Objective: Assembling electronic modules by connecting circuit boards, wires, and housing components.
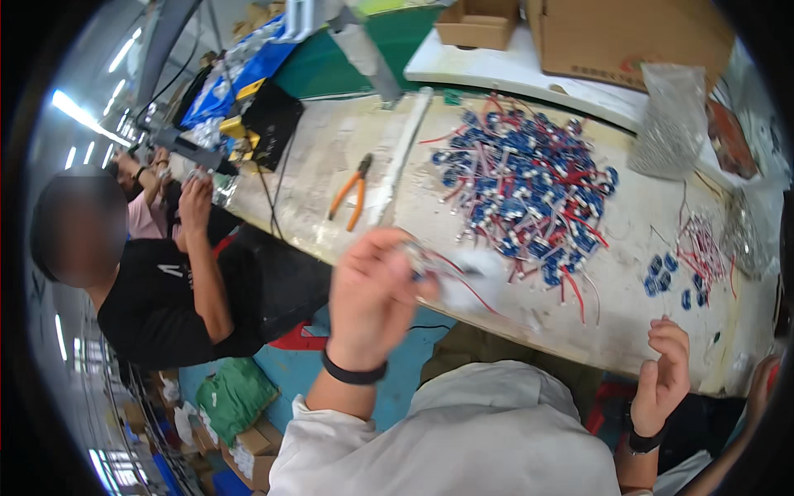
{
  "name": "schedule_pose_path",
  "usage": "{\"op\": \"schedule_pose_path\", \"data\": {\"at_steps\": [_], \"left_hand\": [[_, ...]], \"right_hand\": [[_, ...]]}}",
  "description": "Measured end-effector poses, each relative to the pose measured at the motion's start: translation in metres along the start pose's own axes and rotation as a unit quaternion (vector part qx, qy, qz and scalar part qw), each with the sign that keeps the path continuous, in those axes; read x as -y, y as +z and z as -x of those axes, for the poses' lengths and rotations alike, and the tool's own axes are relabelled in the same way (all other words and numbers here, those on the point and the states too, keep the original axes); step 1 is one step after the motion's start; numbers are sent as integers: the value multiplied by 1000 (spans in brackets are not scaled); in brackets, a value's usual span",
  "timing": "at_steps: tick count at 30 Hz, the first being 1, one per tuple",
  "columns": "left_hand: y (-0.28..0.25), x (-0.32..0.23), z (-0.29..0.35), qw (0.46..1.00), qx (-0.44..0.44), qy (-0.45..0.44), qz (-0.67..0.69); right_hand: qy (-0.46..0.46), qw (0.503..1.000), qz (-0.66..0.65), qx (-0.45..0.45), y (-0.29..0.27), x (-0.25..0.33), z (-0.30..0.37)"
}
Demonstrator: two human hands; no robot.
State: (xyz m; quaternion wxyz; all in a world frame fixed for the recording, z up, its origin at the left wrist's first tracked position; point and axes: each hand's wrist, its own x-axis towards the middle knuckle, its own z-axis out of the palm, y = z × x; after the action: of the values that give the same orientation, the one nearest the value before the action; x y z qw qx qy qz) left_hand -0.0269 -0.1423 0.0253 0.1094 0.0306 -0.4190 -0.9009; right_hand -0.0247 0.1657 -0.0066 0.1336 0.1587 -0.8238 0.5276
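Note:
My left hand (370,293) is raised above the near edge of the table, its fingers closed around a small part with a red wire (465,285) trailing to the right. Motion blurs the part, and the fingers cover most of it. My right hand (664,376) is held near the table's front edge on the right, thumb apart from the fingers, with nothing seen in it. Closest to it are several small blue circuit boards (659,277). A big heap of blue circuit boards with red and white wires (529,182) covers the middle of the table.
Orange-handled pliers (351,194) lie left of the heap, near a black-and-yellow device (269,124). At the right are a bundle of wires (703,252) and a clear bag of small metal parts (670,124). Cardboard boxes (637,37) stand behind. A co-worker (165,289) sits at left.

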Motion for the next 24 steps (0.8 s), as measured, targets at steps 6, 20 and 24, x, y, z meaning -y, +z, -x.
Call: {"op": "schedule_pose_path", "data": {"at_steps": [6, 20, 24], "left_hand": [[-109, -68, -59, 963, -175, 164, -125], [-117, 11, -28, 766, -219, 264, -543], [-61, 39, -23, 743, -58, 271, -610]], "right_hand": [[32, 998, 3, 54, 4, -12, -3], [99, 984, 144, 25, -12, -31, 29], [48, 976, 213, -22, -14, -38, 30]]}}
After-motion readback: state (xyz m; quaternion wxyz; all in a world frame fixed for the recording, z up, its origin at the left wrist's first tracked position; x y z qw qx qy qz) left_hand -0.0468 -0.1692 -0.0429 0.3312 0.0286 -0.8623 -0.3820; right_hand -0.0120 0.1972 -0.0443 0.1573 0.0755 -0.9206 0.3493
